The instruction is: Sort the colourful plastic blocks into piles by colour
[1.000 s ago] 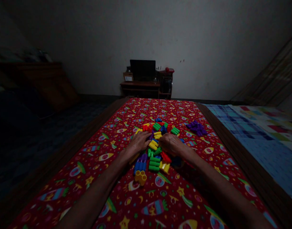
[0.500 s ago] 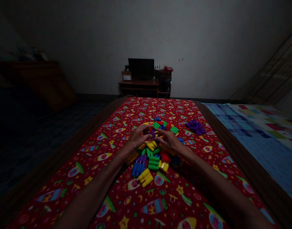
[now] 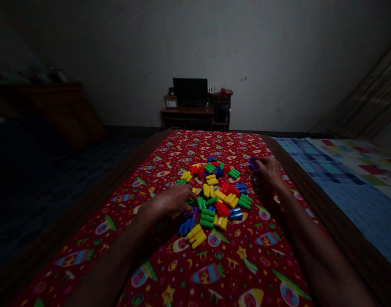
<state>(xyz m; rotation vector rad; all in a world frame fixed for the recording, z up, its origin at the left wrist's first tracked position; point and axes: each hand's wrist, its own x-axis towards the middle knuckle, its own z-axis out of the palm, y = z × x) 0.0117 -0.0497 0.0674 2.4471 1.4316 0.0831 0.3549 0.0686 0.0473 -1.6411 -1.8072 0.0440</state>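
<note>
Colourful plastic toy blocks, each shaped like short tubes side by side, lie loosely heaped on the red printed cloth. My left hand is at the heap's left side, fingers bent down onto a purple block. That block sits beside a blue block. Out to the right, my right hand has its thumb and fingers closed at purple blocks, hiding most of the purple pile there. Green blocks, yellow blocks and red blocks lie between the hands.
Against the far wall stands a small desk with a dark monitor and a red telephone. A wooden cabinet is at the left. Blue checked bedding spreads along the right.
My hands were together over the heap and have parted. The right hand moved right to the purple pile; the left came back and left onto the purple block by the blue one.
</note>
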